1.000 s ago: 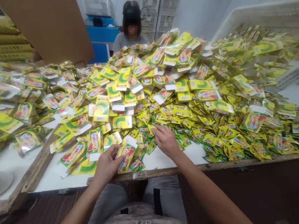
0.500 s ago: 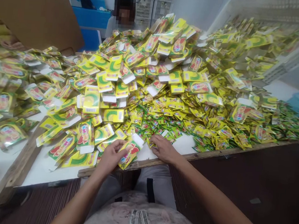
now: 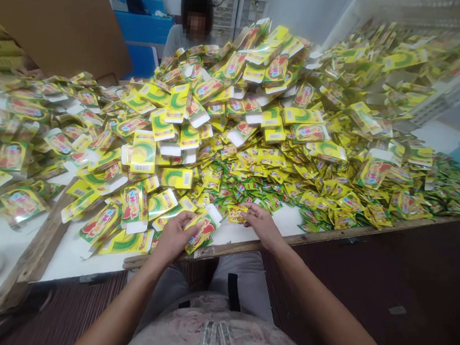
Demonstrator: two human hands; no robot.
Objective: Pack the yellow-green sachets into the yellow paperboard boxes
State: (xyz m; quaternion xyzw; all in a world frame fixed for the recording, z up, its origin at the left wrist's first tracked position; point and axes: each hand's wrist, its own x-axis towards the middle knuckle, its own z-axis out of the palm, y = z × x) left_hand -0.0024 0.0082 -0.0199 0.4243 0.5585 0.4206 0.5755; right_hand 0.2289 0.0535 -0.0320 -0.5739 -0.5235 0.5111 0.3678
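Note:
My left hand (image 3: 174, 237) is closed round a small yellow carton (image 3: 204, 229) with a white flap, held just above the table's near edge. My right hand (image 3: 261, 223) pinches a small yellow sachet (image 3: 237, 214) at the foot of the heap, a short way right of the carton. A huge heap of yellow and green cartons and sachets (image 3: 234, 119) covers the white table (image 3: 249, 233) in front of me.
A person sits behind the heap (image 3: 194, 24) at the far side. A brown cardboard sheet (image 3: 62, 13) leans at the back left. A white crate (image 3: 425, 60) full of packets tilts at the right. The wooden table edge (image 3: 329, 235) runs across, with dark floor on the right.
My right hand drew back from the green sachets to the table's near edge and now pinches one yellow sachet. My left hand kept hold of the carton.

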